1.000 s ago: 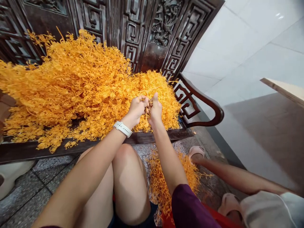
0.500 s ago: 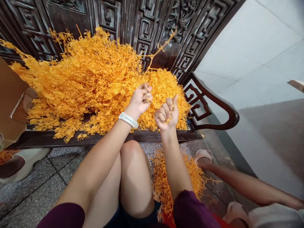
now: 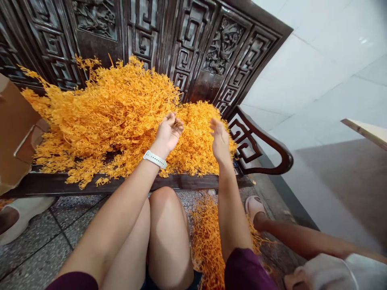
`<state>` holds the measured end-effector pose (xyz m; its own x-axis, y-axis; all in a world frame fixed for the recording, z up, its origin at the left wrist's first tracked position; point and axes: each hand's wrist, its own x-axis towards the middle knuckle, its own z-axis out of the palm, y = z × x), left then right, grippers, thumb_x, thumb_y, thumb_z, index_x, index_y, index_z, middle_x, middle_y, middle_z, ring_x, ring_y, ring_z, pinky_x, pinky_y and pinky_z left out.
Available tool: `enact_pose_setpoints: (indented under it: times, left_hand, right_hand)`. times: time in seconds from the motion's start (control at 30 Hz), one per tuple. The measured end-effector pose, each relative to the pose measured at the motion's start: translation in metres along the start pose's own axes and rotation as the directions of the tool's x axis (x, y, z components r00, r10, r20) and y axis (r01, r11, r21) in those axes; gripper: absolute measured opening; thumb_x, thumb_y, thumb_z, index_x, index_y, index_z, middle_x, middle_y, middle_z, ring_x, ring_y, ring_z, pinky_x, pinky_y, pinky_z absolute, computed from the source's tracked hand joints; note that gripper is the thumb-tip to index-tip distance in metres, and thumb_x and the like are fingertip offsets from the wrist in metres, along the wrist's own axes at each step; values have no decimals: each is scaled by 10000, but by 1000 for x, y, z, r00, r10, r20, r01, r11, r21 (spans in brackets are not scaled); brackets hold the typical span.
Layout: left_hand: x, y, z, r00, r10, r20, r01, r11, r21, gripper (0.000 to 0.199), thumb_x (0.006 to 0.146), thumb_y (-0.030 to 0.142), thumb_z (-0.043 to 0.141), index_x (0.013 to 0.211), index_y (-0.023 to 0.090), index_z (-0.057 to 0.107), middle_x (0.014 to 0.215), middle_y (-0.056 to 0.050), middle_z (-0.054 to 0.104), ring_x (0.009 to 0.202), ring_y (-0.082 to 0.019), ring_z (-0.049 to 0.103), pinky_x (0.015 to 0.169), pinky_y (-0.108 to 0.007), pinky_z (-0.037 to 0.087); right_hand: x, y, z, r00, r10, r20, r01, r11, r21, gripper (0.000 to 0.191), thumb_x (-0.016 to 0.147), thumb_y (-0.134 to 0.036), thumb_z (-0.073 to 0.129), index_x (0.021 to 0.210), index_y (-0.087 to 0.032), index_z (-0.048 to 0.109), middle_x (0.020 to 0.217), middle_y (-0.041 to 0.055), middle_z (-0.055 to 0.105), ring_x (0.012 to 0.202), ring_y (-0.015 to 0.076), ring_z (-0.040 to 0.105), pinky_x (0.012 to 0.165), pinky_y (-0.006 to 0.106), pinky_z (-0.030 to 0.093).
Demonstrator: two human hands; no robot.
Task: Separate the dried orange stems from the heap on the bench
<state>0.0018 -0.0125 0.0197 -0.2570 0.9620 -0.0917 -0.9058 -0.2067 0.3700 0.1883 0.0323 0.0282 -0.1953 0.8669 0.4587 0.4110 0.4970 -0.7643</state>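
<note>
A large heap of dried orange branching sprigs (image 3: 115,121) lies on the seat of a dark carved wooden bench (image 3: 121,182). My left hand (image 3: 168,133), with a white watch (image 3: 155,159) on its wrist, hovers at the heap's front, fingers loosely curled. A thin strand runs near its fingertips, but I cannot tell if it is held. My right hand (image 3: 220,141) is raised over the heap's right part, fingers extended and apart, with nothing visible in them. More orange sprigs (image 3: 208,237) lie on the floor beyond my right knee.
The bench's carved back panels (image 3: 193,52) rise behind the heap, with a curved armrest (image 3: 260,141) at right. A cardboard box (image 3: 16,125) stands at far left. A nearby person's leg (image 3: 302,239) and pink slipper (image 3: 254,209) are at lower right, on a speckled stone floor (image 3: 39,257).
Both hands have uncurled from loose fists and moved farther apart. My right hand has turned and its fingers have straightened. The long sprig raised above the heap no longer shows there.
</note>
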Motion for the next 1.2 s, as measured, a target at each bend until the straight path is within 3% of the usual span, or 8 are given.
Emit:
enact_pose_setpoints:
  times: [0.1,0.23,0.4,0.57,0.63,0.8,1.1,1.2]
  left_hand:
    - [-4,-10,0,997,-10,72,3,996,94,58,1014,159,596,965,191,602,718,13,594,649,-93,626,620,-195,489]
    - [1,-15,-3,998,14,68,-31,966,257,96,996,165,625,933,198,561,671,43,528,507,-57,472,472,-165,340]
    - [15,-4,-11,988,138,-67,-106,929,355,135,1019,148,559,905,204,513,654,55,497,466,-50,397,434,-160,277]
    - [-4,-18,-5,995,22,99,-55,937,345,102,997,175,600,934,203,525,700,45,533,493,-53,441,465,-167,322]
    - [-15,-32,1,991,-39,130,-15,922,387,102,985,204,626,936,195,538,695,44,538,483,-51,425,462,-171,304]
    - [-31,-62,11,975,-62,214,-67,834,548,147,961,243,676,891,174,568,640,38,546,496,-58,423,488,-174,304]
    - [-44,-91,11,923,-170,344,-125,715,688,198,898,318,744,880,159,628,610,16,582,499,-88,478,496,-202,353]
    - [-44,-100,9,912,-225,344,-96,698,710,210,867,320,766,868,159,631,617,19,584,476,-80,456,476,-200,334]
  right_hand:
    - [-30,-8,12,991,-83,102,64,983,174,480,1024,-654,485,1187,-237,660,985,67,694,891,191,684,776,346,554]
    - [-84,-34,17,972,-161,170,141,982,126,265,1039,-346,580,812,-210,598,672,-23,563,590,113,499,588,269,404]
    - [-144,-64,13,785,-293,546,184,952,245,213,1051,-264,547,871,-207,647,753,-1,644,663,124,582,635,267,437]
    - [-123,-44,9,991,-9,134,26,991,-129,414,1008,-470,636,1307,-194,560,973,57,689,718,164,589,696,310,444]
    - [-106,-28,10,994,29,106,-10,985,-174,460,1005,-512,621,1325,-191,539,1017,69,686,723,168,579,706,315,434]
    - [-105,0,16,977,82,197,-78,997,-24,409,1051,-506,504,756,-224,477,640,-30,474,603,145,448,600,287,343]
    - [-156,4,13,878,345,332,-478,665,574,480,932,-660,647,794,-215,532,681,-20,557,551,120,514,546,258,429]
    - [-169,-6,3,882,362,301,-468,601,649,472,916,-638,673,768,-220,510,619,-61,506,479,85,431,498,227,381]
